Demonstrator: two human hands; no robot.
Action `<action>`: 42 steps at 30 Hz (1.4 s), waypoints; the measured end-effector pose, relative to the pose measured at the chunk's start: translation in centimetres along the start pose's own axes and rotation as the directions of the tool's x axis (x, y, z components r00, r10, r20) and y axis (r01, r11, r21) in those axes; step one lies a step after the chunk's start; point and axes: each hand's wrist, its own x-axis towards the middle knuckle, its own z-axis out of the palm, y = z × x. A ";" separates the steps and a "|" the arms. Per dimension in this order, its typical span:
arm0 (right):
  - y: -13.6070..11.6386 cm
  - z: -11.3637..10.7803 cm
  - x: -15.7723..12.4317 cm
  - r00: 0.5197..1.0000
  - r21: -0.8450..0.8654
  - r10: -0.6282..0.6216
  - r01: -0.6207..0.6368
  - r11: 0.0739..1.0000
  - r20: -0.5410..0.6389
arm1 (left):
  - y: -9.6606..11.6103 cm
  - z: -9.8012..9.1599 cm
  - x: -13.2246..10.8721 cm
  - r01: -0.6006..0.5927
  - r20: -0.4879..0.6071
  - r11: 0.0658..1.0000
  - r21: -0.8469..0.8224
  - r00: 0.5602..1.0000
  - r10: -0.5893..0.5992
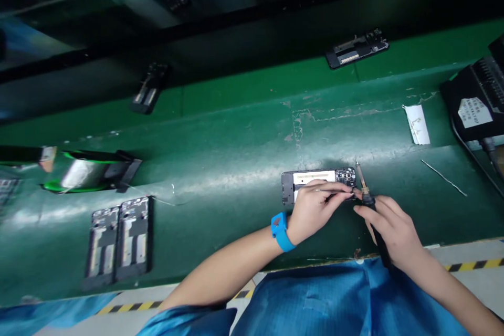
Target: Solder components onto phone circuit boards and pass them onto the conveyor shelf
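An opened phone point(289, 187) lies on the green bench, its circuit board at the right end. My left hand point(315, 207), with a blue band on the wrist, reaches over the phone, thumb and fingers pinched at the board's lower right corner. What sits between those fingertips is too small to make out. My right hand point(396, 226) holds a soldering iron point(368, 197) by its black handle, just right of the phone. The iron's metal tip points up and away, beside the phone's right edge. Fingertips of both hands come close together there.
Two opened phones point(134, 236) lie side by side at lower left, near a solder reel point(92, 170). Two more point(357, 50) point(149, 88) rest on the far green strip. At right are a white paper piece point(417, 124), a wire point(444, 177) and a black device point(476, 100) with a cable.
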 end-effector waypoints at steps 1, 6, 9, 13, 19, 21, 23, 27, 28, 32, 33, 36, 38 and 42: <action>-0.1 0.0 0.0 1.000 -0.049 -0.020 0.020 0.999 0.008 | 0.0 0.0 0.0 0.000 0.001 1.000 0.003 1.000 0.000; -0.2 0.2 -0.2 0.999 -0.141 -0.026 0.030 0.990 0.029 | 0.2 -0.1 0.1 0.000 -0.004 1.000 0.002 1.000 0.000; 0.0 -0.1 -0.1 1.000 -0.021 0.011 -0.012 1.000 -0.023 | 0.2 -0.1 0.1 -0.002 -0.008 1.000 0.016 1.000 0.002; 0.8 -1.3 -0.7 0.986 0.165 0.114 -0.093 0.982 -0.122 | 0.1 -0.2 0.2 -0.018 -0.002 0.999 0.044 1.000 0.018; 0.7 -2.3 -2.6 0.924 0.320 0.310 -0.230 0.919 -0.226 | 0.2 -0.2 0.3 -0.031 -0.010 0.999 0.042 0.999 0.032; 0.0 -2.1 -2.7 0.881 0.445 0.416 -0.286 0.849 -0.226 | 0.2 -0.2 0.3 -0.036 -0.006 0.999 0.041 0.999 0.036; -0.7 -1.8 -2.9 0.847 0.455 0.464 -0.317 0.832 -0.259 | 0.2 -0.3 0.3 -0.037 0.002 0.998 0.050 0.999 0.037; -1.2 -0.9 -3.8 0.825 0.409 0.462 -0.317 0.855 -0.325 | 0.2 -0.4 0.4 -0.029 0.013 0.997 0.067 1.000 0.029; -1.1 -0.7 -4.1 0.816 0.431 0.478 -0.322 0.843 -0.325 | 0.2 -0.4 0.4 -0.029 0.011 0.997 0.067 1.000 0.028; -1.0 -0.5 -4.5 0.831 0.331 0.460 -0.358 0.873 -0.314 | 0.2 -0.5 0.4 -0.029 0.009 0.998 0.059 1.000 0.029; -1.0 -0.6 -4.3 0.844 0.290 0.438 -0.356 0.888 -0.308 | 0.2 -0.5 0.4 -0.026 0.012 0.998 0.058 1.000 0.025; -1.1 -0.8 -3.8 0.874 0.252 0.382 -0.314 0.916 -0.301 | 0.2 -0.4 0.3 -0.020 0.019 0.998 0.065 1.000 0.019; -1.2 -0.9 -3.6 0.873 0.256 0.386 -0.317 0.913 -0.297 | 0.2 -0.4 0.3 -0.027 0.016 0.997 0.068 1.000 0.026; -1.4 -1.0 -3.1 0.868 0.261 0.410 -0.342 0.903 -0.281 | 0.3 -0.4 0.4 -0.040 0.012 0.997 0.069 0.999 0.039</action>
